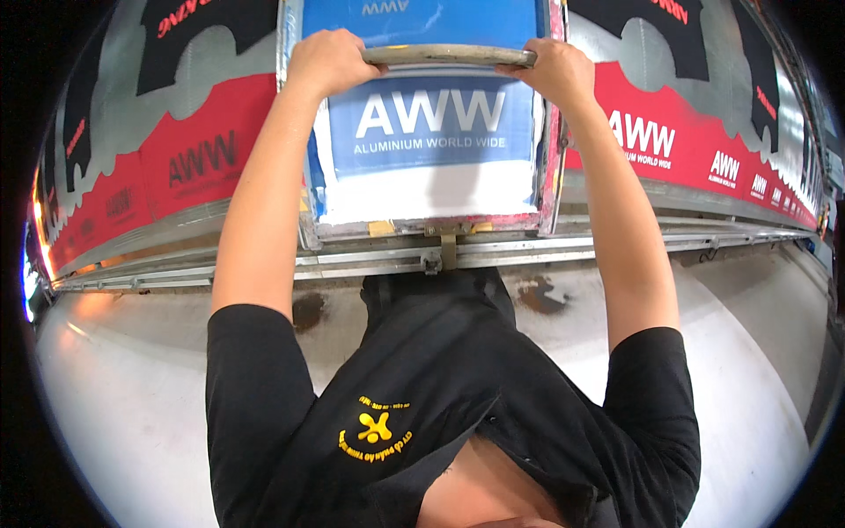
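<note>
Both arms stretch away from me over a screen-printing frame point(551, 167) with a blue mesh and pale lettering. A long squeegee point(449, 55) lies crosswise over its far part. My left hand point(327, 63) is closed round the squeegee's left end. At the other end, my right hand point(562, 72) grips it in the same way. Between the hands and me, the blue printed area point(427, 110) shows through, and a white band point(370, 198) runs along the frame's near end. The squeegee's lower edge is hidden from above.
Red fabric pieces point(220, 132) with printed lettering and black cut pieces point(669, 35) lie on the long grey table either side. A metal rail point(370, 261) runs along its near edge, with a clamp point(431, 260) at the frame. Pale floor point(132, 396) shows dark stains.
</note>
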`<state>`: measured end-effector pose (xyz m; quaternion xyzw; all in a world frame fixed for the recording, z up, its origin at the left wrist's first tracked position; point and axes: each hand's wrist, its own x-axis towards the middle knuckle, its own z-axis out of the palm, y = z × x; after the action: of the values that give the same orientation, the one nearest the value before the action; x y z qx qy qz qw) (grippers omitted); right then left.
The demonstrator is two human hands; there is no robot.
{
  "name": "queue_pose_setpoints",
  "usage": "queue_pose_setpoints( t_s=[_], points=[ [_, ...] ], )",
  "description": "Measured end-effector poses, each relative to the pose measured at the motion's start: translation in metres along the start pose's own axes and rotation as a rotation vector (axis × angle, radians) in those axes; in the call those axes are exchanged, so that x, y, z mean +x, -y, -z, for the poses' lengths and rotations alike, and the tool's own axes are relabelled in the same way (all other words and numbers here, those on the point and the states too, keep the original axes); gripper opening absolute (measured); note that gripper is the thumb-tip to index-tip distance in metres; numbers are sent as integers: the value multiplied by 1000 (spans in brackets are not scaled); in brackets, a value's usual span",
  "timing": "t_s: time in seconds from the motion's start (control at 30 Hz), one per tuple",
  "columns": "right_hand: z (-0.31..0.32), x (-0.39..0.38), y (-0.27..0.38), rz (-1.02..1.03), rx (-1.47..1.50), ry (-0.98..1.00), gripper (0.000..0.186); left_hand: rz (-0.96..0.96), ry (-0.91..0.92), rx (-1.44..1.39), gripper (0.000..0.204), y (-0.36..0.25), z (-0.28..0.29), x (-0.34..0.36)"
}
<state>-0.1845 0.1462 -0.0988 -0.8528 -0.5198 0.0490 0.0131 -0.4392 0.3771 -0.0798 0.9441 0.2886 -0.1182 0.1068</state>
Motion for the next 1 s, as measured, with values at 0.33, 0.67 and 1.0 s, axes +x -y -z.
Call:
queue_pose_setpoints(
  t_s=[0.33, 0.67, 1.0],
  points=[
    [-30, -208, 22, 79, 118, -139, 31, 57, 78, -190, 35, -66, -61, -187],
    [12, -190, 27, 37, 158, 363, 74, 3, 123, -32, 85, -77, -59, -192],
    [5, -146, 11, -111, 607, 478, 69, -159, 384, -226, 93, -35, -36, -133]
  ],
)
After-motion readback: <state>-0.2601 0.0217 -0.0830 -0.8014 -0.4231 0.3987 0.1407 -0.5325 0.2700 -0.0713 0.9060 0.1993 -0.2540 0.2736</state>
